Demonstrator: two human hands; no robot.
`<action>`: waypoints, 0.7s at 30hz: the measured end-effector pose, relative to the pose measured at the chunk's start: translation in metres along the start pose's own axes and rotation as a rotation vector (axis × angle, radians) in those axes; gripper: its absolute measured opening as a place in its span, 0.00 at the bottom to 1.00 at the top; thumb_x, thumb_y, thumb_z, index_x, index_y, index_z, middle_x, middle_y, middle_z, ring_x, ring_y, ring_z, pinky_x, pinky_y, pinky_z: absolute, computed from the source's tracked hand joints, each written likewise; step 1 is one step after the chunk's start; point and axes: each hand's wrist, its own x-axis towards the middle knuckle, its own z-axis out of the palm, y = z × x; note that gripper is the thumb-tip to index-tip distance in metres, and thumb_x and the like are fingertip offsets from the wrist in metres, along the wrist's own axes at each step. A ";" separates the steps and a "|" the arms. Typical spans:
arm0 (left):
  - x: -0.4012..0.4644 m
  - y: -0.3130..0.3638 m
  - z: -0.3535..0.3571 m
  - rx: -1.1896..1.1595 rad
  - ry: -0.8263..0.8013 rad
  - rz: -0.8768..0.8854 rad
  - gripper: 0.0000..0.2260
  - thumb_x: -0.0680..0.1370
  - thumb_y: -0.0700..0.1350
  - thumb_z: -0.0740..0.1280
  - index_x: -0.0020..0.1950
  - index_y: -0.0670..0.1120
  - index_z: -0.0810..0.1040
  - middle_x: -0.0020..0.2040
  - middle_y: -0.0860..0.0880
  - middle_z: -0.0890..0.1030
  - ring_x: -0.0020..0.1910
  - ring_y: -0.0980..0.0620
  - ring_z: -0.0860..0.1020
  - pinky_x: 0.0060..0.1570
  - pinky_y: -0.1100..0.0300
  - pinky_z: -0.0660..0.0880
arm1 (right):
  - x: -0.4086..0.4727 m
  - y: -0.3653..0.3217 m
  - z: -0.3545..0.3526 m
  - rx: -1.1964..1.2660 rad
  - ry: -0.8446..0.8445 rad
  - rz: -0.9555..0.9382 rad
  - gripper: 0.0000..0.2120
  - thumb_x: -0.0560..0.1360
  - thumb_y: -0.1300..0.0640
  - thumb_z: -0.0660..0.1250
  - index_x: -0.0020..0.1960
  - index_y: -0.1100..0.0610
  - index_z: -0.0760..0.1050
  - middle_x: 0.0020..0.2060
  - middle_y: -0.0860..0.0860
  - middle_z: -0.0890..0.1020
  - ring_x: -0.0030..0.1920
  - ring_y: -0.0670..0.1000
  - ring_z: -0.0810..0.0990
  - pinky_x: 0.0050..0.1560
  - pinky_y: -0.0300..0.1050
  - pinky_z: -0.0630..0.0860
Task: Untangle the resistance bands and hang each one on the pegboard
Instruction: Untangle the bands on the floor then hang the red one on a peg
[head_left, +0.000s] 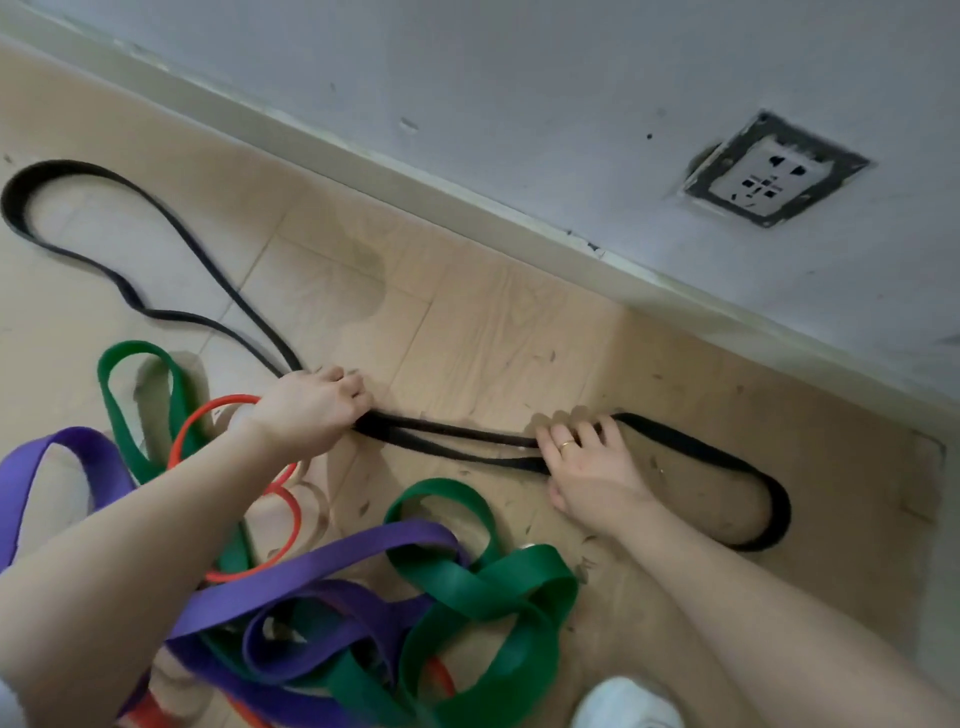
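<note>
A long black band (457, 441) lies stretched across the wooden floor, with one loop at the far left and another at the right. My left hand (311, 405) grips its two strands, fingers curled over them. About a forearm's length to the right, my right hand (587, 467) presses down on the same strands with its fingers over the band. Nearer to me lies a tangled heap: a wide green band (488, 587), a purple band (322, 566) and a thin orange band (283, 499), all wound through one another. No pegboard is in view.
The wall's skirting board (467, 197) runs diagonally just beyond the black band. A power socket (769, 171) sits in the wall at the upper right. A white shoe (623, 701) shows at the bottom edge. Bare floor (493, 338) lies between the band and the wall.
</note>
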 end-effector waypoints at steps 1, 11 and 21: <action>0.004 0.000 -0.001 -0.002 -0.025 -0.037 0.10 0.72 0.41 0.69 0.52 0.42 0.77 0.47 0.45 0.78 0.41 0.47 0.75 0.29 0.58 0.70 | 0.004 0.003 0.001 -0.014 0.020 0.019 0.30 0.56 0.58 0.78 0.57 0.65 0.78 0.42 0.59 0.82 0.38 0.61 0.80 0.43 0.58 0.79; 0.103 0.002 -0.065 -0.172 0.071 -0.439 0.10 0.80 0.39 0.55 0.59 0.41 0.70 0.57 0.42 0.70 0.57 0.42 0.68 0.35 0.54 0.63 | 0.015 0.049 -0.013 0.097 0.043 0.219 0.09 0.63 0.60 0.74 0.39 0.60 0.75 0.31 0.56 0.79 0.30 0.56 0.77 0.30 0.43 0.70; 0.110 0.011 -0.060 -0.305 0.069 -0.550 0.11 0.77 0.33 0.58 0.60 0.38 0.70 0.58 0.38 0.69 0.60 0.39 0.69 0.41 0.51 0.68 | 0.002 0.031 -0.004 0.037 -0.066 0.157 0.22 0.54 0.57 0.80 0.45 0.61 0.78 0.35 0.56 0.81 0.31 0.56 0.78 0.27 0.44 0.73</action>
